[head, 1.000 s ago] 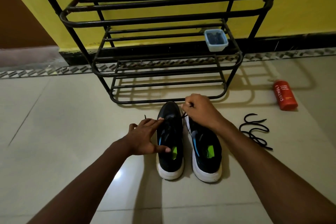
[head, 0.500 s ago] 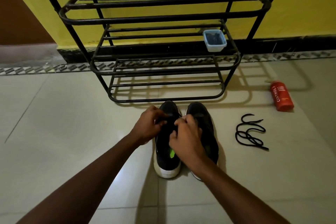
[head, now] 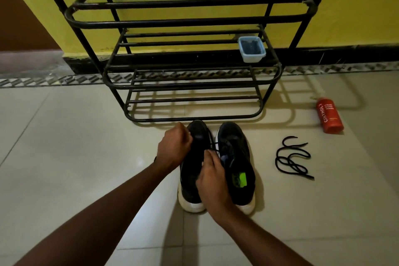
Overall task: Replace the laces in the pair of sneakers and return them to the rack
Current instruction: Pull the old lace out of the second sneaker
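Setting: a pale tiled floor (head: pixel 64 157) in front of a yellow wall (head: pixel 356 6), seen from above by the person working.
Rack: a black metal shoe rack (head: pixel 190 22) with barred shelves stands against the wall; none of its shelves holds a shoe.
Sneakers: a black pair with white soles sits on the floor just in front of the rack's lowest shelf, toes pointing toward it. The left sneaker (head: pixel 199 136) and right sneaker (head: pixel 236 157) stand side by side, nearly touching.
Lace: a thin black lace (head: pixel 213 141) runs across the gap between the two toes, down to the right hand.
Left hand: the left hand (head: pixel 173 149) is pressed to the outer side of the left sneaker's forefoot. Its fingers (head: pixel 187 136) are clenched, but I cannot tell whether they hold anything.
Right hand: the right hand (head: pixel 212 179) lies over the left sneaker's opening, its fingers (head: pixel 208 154) grasping the lace in a pinch.
Loose lace: a second black lace (head: pixel 291 158) lies in loops on the floor, right of the pair and apart from it.
Other things: a red bottle (head: pixel 329 115) lies on its side further right, near the rack. A small pale blue tub (head: pixel 251 56) of something dark sits at the right end of the rack's middle shelf.
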